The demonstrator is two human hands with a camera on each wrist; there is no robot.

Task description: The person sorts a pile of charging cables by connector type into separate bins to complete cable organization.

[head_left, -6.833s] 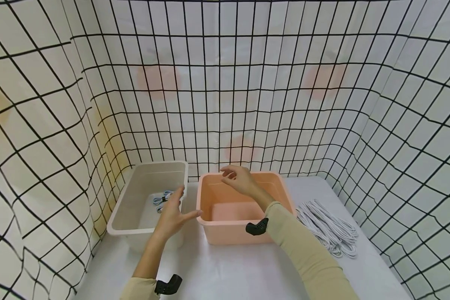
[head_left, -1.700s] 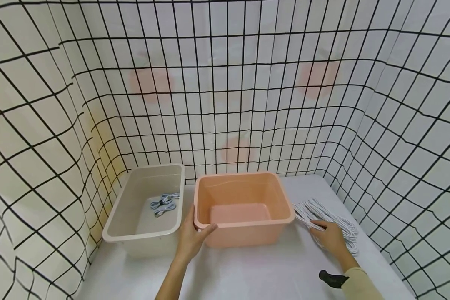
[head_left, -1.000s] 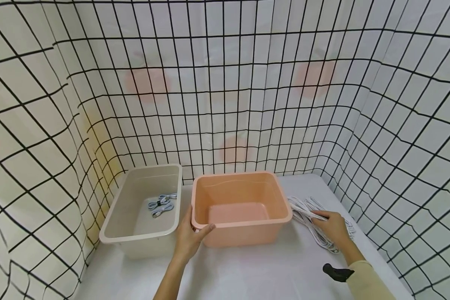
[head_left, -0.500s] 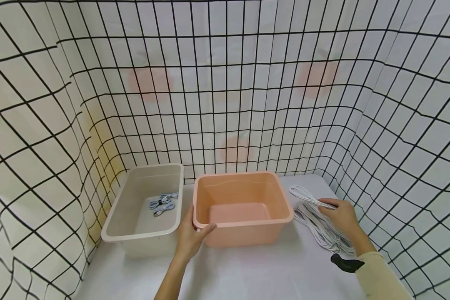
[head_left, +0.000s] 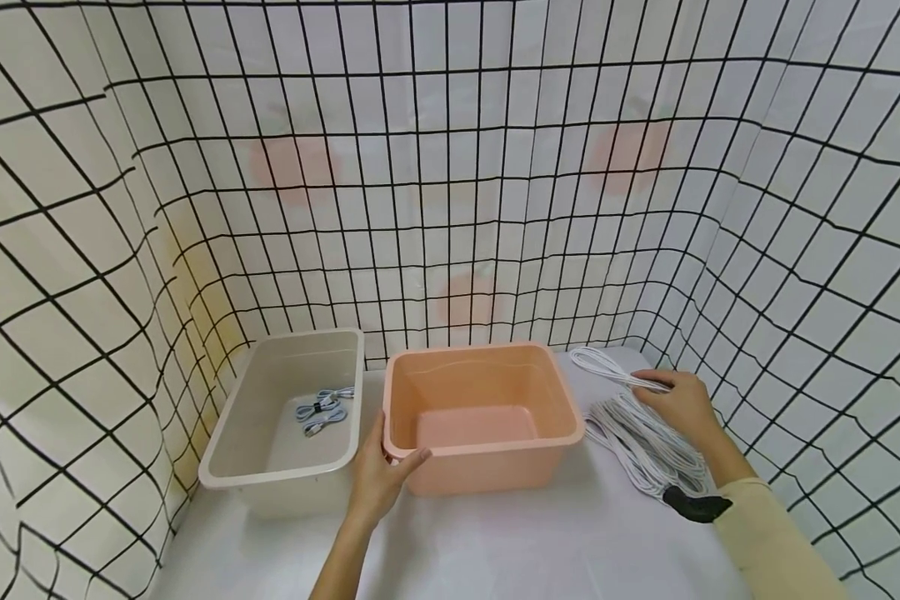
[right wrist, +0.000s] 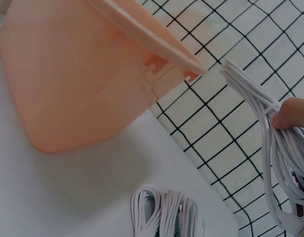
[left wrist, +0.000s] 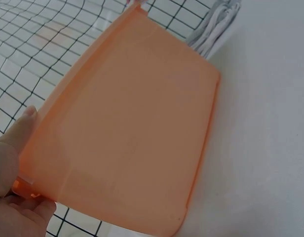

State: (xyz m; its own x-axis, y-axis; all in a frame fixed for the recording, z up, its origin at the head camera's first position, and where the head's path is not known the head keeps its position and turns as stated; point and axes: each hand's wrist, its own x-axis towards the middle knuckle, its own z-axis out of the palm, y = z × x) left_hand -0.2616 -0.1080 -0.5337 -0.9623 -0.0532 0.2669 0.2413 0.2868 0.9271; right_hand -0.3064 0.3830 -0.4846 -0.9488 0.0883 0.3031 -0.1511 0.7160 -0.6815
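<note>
My left hand (head_left: 375,479) grips the front left corner of the peach plastic bin (head_left: 487,472), its thumb on the front wall and fingers at the rim. In the left wrist view, the fingertips (left wrist: 43,210) curl under that rim. My right hand (head_left: 682,404) pinches a looped bundle of white cable (head_left: 600,363), held up behind the cable pile (head_left: 645,450). A metal-tipped plug (right wrist: 301,229) hangs from this bundle in the right wrist view. The inside of the peach bin shows no cables.
Left of the peach bin stands a beige bin (head_left: 285,478) with several light-blue and white tied cables (head_left: 322,410) on its floor. Black netting (head_left: 457,208) rises at the back and both sides of the white table (head_left: 510,550).
My right hand, earlier over the peach bin, went to the cable pile and has lifted a bundle back and away from it. My left hand moved from the beige bin to the peach bin's corner.
</note>
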